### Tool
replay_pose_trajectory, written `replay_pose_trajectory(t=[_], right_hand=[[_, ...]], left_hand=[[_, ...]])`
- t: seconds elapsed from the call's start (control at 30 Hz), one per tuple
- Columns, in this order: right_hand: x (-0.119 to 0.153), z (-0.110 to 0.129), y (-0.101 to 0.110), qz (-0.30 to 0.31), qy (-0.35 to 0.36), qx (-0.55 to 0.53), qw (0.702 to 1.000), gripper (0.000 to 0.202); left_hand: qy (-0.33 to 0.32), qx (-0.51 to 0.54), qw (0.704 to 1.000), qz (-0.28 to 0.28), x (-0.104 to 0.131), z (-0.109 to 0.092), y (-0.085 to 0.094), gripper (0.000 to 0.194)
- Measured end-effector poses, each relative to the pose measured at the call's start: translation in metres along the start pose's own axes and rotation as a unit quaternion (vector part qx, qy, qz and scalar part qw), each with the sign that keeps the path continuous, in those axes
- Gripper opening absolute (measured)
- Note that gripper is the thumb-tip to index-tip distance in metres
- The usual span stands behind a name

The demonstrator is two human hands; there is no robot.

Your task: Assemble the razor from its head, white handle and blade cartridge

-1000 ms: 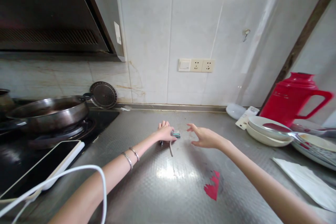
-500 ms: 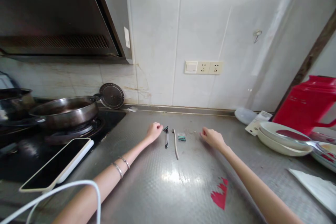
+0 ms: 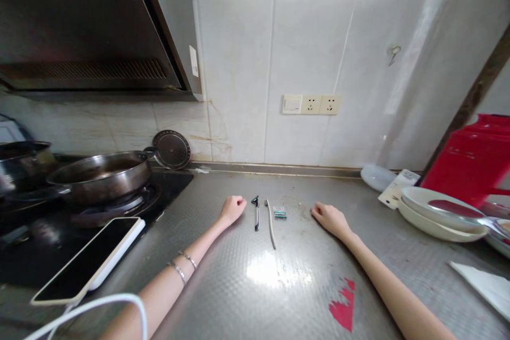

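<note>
My left hand (image 3: 233,209) rests as a closed fist on the metal counter (image 3: 223,287), just left of a razor (image 3: 257,214). Beside the razor lies a thin pale stick with a small head (image 3: 271,224), perhaps a toothbrush. Right of that is a small clear pack with green strips (image 3: 280,214). My right hand (image 3: 330,218) lies curled on the counter, farther right of the pack, fingers folded in. Neither hand touches these items, and nothing shows in either one.
On the left are a stove with a pan (image 3: 101,175), a phone (image 3: 90,260) and a white cable (image 3: 119,300). Stacked plates (image 3: 442,218), a red jug (image 3: 470,164) and white paper (image 3: 484,287) are at right. A red scrap (image 3: 345,305) lies near the front.
The view has shifted slightly, so the counter items appear a little lower and further right. My right hand appears slightly farther from the small pack; both hands stay curled.
</note>
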State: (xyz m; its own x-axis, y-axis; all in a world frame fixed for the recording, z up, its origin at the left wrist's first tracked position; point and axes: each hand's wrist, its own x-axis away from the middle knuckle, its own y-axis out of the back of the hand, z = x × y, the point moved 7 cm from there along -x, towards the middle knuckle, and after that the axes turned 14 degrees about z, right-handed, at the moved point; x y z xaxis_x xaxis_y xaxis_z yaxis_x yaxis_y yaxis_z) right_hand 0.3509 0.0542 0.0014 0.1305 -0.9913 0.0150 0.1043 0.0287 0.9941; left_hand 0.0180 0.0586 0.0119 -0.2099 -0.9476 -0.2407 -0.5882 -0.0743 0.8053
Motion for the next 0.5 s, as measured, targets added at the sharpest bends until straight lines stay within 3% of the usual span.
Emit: replay_pose_trajectory(t=[0.27,0.5], right_hand=[[0.0,-0.001,-0.002,0.004,-0.013,0.008,1.0,0.032],[-0.001,-0.001,-0.004,0.013,-0.015,0.01,1.0,0.034]], left_hand=[[-0.024,-0.057,0.997,0.043,0.007,-0.015,-0.004,0.03],[-0.007,-0.11,0.99,0.089,0.007,-0.014,-0.011,0.03]])
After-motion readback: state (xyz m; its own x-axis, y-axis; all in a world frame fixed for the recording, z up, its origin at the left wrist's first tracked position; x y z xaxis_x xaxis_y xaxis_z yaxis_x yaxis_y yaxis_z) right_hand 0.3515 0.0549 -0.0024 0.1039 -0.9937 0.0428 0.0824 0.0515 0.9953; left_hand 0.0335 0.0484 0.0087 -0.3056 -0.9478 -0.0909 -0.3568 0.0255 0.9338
